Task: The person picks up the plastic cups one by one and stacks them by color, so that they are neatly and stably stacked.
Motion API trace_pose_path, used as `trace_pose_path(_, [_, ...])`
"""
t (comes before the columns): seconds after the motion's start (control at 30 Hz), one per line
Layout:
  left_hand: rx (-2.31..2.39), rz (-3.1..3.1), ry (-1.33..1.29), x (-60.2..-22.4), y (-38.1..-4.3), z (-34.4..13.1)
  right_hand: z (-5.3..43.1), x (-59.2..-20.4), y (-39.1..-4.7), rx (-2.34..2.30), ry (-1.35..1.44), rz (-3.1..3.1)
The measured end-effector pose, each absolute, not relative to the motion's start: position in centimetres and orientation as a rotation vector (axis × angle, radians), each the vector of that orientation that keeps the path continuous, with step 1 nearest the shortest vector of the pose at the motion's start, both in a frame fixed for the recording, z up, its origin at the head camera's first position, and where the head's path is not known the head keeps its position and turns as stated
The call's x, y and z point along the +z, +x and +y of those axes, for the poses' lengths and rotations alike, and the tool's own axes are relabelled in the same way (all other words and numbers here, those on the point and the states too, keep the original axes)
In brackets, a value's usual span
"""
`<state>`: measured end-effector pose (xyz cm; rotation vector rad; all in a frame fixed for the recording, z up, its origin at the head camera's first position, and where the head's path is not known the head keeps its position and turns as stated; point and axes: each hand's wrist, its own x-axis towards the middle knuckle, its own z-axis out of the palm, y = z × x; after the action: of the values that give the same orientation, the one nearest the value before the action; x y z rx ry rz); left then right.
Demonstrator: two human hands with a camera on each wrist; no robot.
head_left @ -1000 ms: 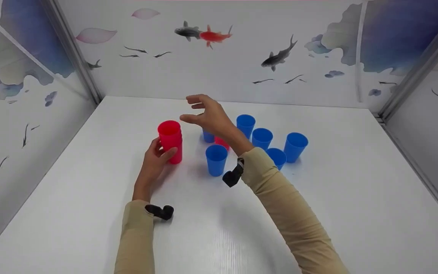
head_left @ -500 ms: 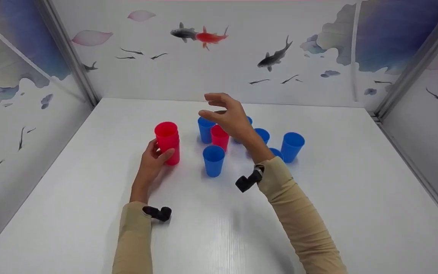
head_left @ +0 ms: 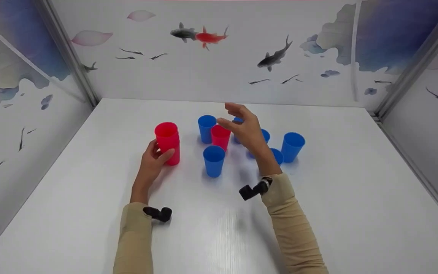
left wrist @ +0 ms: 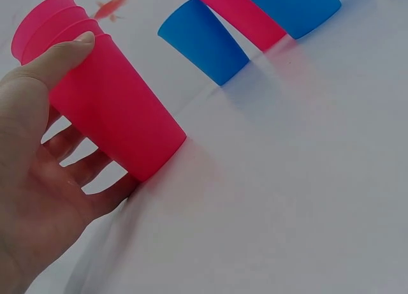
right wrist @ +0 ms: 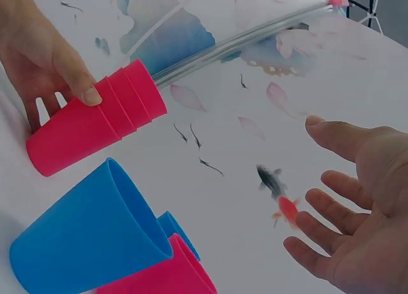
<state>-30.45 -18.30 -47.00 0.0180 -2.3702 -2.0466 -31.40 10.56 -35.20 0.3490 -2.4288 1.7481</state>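
Observation:
A stack of nested red cups (head_left: 168,140) stands upright on the left part of the white table. My left hand (head_left: 150,163) holds it, thumb on one side and fingers round the other, as the left wrist view shows (left wrist: 118,109). A single red cup (head_left: 219,140) sits among the blue ones, between a blue cup (head_left: 206,131) behind it and a nearer blue cup (head_left: 214,164). Over the right part of the group hovers my right hand (head_left: 248,132), fingers spread and holding nothing; it partly hides several blue cups behind it.
Farther right stands another blue cup (head_left: 292,147), with a partly covered blue cup (head_left: 277,156) beside it. White walls printed with fish (head_left: 211,37) close off the table (head_left: 203,236) at the back and both sides.
My right hand has moved right and a little lower, away from the red stack, uncovering the lone red cup and the blue cup behind it. The left hand keeps its hold.

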Motion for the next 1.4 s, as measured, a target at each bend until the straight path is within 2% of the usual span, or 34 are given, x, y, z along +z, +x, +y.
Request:
trace_pose_path(0.27, [-2.022,-2.392,0.024,-46.7,-30.2,-18.2,10.9,-37.0,-32.2,1.82,0.222,-2.425])
trace_pose_path(1.4, [-2.017,-2.408,0.051,-46.7,-30.2,-18.3,9.8,-42.5,-34.9,1.786,0.027,-2.685])
